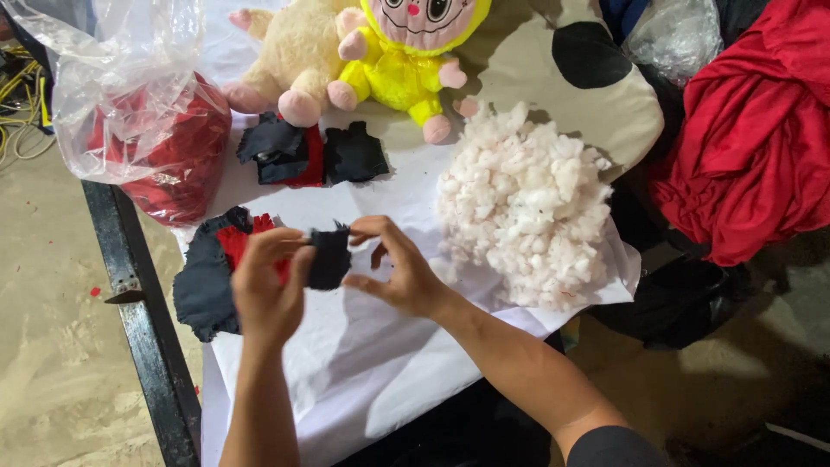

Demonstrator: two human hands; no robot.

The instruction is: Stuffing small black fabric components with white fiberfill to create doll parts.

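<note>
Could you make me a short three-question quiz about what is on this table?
1. True or false: both hands, left hand and right hand, pinch the small black fabric piece.
2. What lies to the right of the hands? A) fluffy white stuffing pile B) stack of books
3. What colour suit does the plush doll at the table's far end wear?

Key: 1 true; 2 A; 3 yellow.
</note>
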